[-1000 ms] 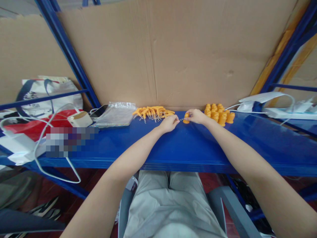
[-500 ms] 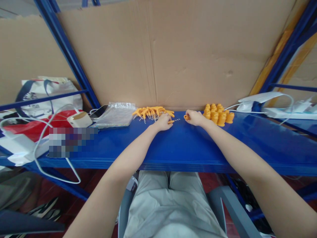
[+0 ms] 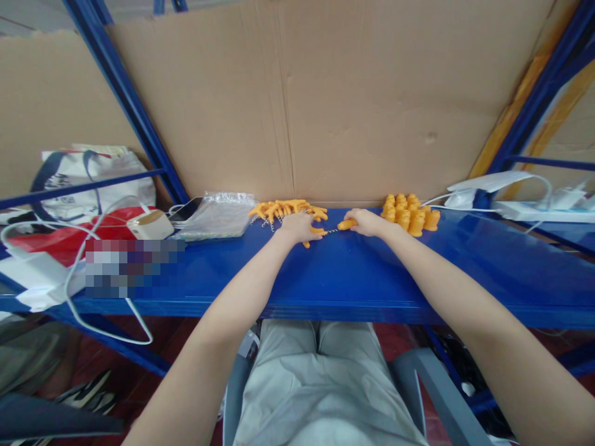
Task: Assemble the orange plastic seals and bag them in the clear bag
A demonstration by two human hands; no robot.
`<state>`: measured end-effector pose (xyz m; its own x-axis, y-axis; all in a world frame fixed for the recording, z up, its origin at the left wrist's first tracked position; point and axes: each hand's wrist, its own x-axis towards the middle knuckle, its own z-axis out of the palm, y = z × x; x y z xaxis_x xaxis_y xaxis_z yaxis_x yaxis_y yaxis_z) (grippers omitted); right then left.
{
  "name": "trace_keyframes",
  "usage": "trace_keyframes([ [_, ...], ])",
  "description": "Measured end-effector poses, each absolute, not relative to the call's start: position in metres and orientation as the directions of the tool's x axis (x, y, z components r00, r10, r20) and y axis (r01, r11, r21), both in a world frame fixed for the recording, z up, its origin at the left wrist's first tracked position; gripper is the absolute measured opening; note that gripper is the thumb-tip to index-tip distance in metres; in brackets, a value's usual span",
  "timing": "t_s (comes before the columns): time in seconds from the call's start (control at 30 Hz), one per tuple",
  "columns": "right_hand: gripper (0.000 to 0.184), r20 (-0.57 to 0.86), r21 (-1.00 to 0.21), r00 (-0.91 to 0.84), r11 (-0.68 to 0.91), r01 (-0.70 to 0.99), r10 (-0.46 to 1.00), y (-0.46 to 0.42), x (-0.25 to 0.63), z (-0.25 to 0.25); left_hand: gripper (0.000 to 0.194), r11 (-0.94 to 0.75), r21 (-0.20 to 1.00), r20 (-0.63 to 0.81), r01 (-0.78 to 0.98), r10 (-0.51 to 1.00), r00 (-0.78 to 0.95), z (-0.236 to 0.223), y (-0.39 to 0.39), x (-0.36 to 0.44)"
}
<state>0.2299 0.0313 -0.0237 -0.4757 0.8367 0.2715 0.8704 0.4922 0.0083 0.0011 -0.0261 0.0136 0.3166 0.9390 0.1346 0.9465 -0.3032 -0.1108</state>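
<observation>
My left hand (image 3: 297, 229) is closed around the handle of an orange corkscrew (image 3: 318, 231). The corkscrew's thin metal spiral points right, and its tip meets or nearly meets the end of a hollow orange sleeve (image 3: 344, 224). That sleeve lies sideways in the closed fingers of my right hand (image 3: 368, 223). Just behind my left hand is a heap of orange corkscrews (image 3: 267, 210), their spirals hanging toward me. To the right of my right hand several similar orange sleeves (image 3: 411, 218) stand upright in a group. Whether the spiral tip is inside the sleeve I cannot tell.
The blue shelf (image 3: 344, 272) has a cardboard sheet (image 3: 362, 111) behind it. On the left are a clear plastic bag (image 3: 216, 217), a phone (image 3: 186, 209), white cables and a charger (image 3: 149, 223). A power strip (image 3: 534, 212) lies at the right.
The sleeve has gone from upright to lying sideways, pointing left. My left hand shifted left and now grips a corkscrew by its handle; the spiral and sleeve, apart half a second ago, have come together.
</observation>
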Motion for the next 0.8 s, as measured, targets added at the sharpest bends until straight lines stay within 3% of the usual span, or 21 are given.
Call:
trace_keyframes([
  [0.17,0.029,0.298,-0.035,-0.505,0.538,0.842,0.810,0.039,0.233,-0.028,0.054,-0.238,-0.109,0.099,0.965,0.963,0.249,0.021,-0.029,0.000],
  [0.3,0.028,0.309,-0.078,-0.510,0.556,0.827,0.802,0.040,0.231,-0.030,0.040,-0.279,-0.061,0.046,0.958,0.958,0.282,0.022,-0.026,-0.005],
  [0.43,0.032,0.294,-0.076,-0.517,0.559,0.826,0.804,0.037,0.229,-0.028,0.024,-0.300,-0.035,0.120,0.953,0.946,0.302,0.021,-0.022,-0.007],
  [0.63,0.037,0.321,-0.048,-0.474,0.514,0.856,0.820,0.033,0.234,-0.020,0.029,-0.301,-0.007,0.247,0.954,0.924,0.293,0.018,-0.015,-0.008],
  [0.8,0.035,0.388,-0.093,-0.504,0.577,0.811,0.771,0.035,0.237,-0.018,0.033,-0.317,0.038,0.303,0.948,0.907,0.292,0.016,-0.010,-0.012],
])
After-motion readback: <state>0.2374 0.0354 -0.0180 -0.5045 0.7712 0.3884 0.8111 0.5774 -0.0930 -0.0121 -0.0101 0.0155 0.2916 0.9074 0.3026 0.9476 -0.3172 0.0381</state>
